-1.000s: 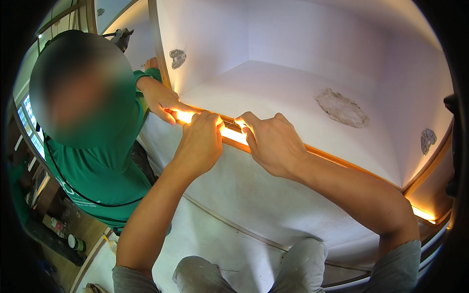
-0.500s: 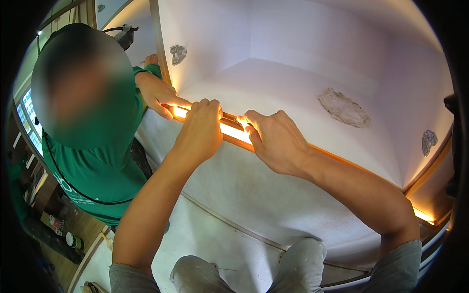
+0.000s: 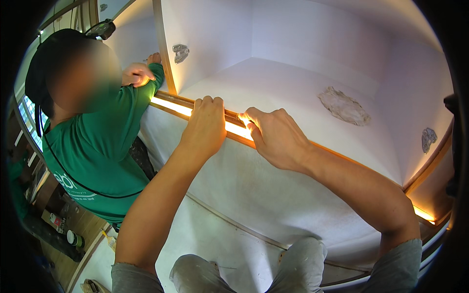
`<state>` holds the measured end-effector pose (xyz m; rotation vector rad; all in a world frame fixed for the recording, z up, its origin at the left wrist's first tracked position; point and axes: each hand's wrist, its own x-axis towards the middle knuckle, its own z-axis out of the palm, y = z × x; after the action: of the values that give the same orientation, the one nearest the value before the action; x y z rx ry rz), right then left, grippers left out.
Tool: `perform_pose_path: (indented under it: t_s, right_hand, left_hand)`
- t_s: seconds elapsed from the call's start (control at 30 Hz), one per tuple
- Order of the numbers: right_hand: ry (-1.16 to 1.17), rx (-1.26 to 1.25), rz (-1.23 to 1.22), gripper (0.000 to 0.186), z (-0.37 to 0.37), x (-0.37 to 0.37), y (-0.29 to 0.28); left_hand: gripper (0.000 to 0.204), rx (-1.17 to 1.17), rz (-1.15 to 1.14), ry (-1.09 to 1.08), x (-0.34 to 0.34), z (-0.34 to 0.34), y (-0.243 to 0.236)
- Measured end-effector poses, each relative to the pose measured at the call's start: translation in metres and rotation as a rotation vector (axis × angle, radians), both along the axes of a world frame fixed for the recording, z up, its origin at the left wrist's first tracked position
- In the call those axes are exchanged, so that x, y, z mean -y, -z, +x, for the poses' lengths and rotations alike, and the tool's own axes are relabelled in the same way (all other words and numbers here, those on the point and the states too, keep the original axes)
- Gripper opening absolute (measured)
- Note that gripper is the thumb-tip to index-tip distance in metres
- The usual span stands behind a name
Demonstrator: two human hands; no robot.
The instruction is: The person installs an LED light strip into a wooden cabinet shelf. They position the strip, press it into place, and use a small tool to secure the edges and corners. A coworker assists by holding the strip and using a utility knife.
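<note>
A glowing light strip (image 3: 238,130) runs along the wooden front edge (image 3: 172,97) of an open white cabinet. My left hand (image 3: 206,124) is closed over this edge, its fingers curled across the strip. Close to its right, my right hand (image 3: 277,138) is closed in a pinch at the same edge. Light from the strip shines on its thumb and forefinger. Whatever lies between those fingertips is hidden.
A crumpled cloth (image 3: 344,106) lies on the white cabinet floor (image 3: 288,93). Metal hinges (image 3: 181,53) are fixed on the side walls. At left, close by my left arm, a co-worker in a green shirt (image 3: 102,146) leans toward the cabinet. A paintbrush (image 3: 109,240) lies lower left.
The co-worker's hand has left the light strip beside my left hand and drawn back up and left, uncovering more of the strip. My hands stay nearly in place.
</note>
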<state>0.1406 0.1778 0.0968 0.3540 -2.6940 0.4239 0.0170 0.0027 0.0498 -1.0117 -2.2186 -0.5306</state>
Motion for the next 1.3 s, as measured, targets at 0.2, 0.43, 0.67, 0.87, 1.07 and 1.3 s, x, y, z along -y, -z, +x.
perform_pose_path:
  t_s: [0.2, 0.43, 0.67, 0.87, 1.07, 1.3]
  right_hand:
    - [0.004, -0.011, -0.002, 0.012, 0.0, 0.0, -0.002]
    - [0.008, 0.025, -0.086, 0.015, 0.001, -0.003, -0.003]
    - [0.014, 0.009, -0.106, 0.023, 0.003, -0.004, 0.003]
    - [0.028, -0.009, -0.047, 0.023, -0.001, -0.002, 0.008]
    - [0.006, -0.036, -0.032, 0.034, -0.001, -0.003, 0.007]
    - [0.043, 0.04, -0.016, 0.025, 0.005, 0.0, -0.001]
  left_hand:
    - [0.019, 0.016, 0.013, -0.028, -0.003, 0.001, 0.0]
    - [0.014, -0.086, -0.025, -0.031, -0.003, 0.006, 0.002]
    - [0.015, 0.087, 0.013, 0.078, 0.01, 0.019, 0.001]
    - [0.019, 0.155, -0.022, 0.085, 0.007, 0.032, -0.002]
    - [0.026, 0.167, -0.008, 0.101, 0.007, 0.037, 0.0]
    - [0.026, 0.223, 0.0, 0.091, 0.009, 0.039, -0.004]
